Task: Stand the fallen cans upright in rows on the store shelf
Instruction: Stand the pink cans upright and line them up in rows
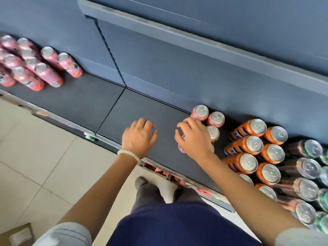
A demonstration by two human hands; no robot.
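Note:
Several pink cans (201,111) stand upright in a small group on the dark shelf (142,112), right of centre. My right hand (194,137) lies over the front cans of this group, its fingers curled around the tops of pink cans that it mostly hides. My left hand (140,136) hovers or rests on the bare shelf to the left, fingers loosely spread, holding nothing. A second group of pink cans (42,68) stands at the far left of the shelf.
Rows of orange cans (255,144) stand right of the pink group, with dark and green cans (308,174) beyond them. An upper shelf edge (195,39) overhangs the back. Tiled floor (35,157) and a cardboard box (16,235) lie at left.

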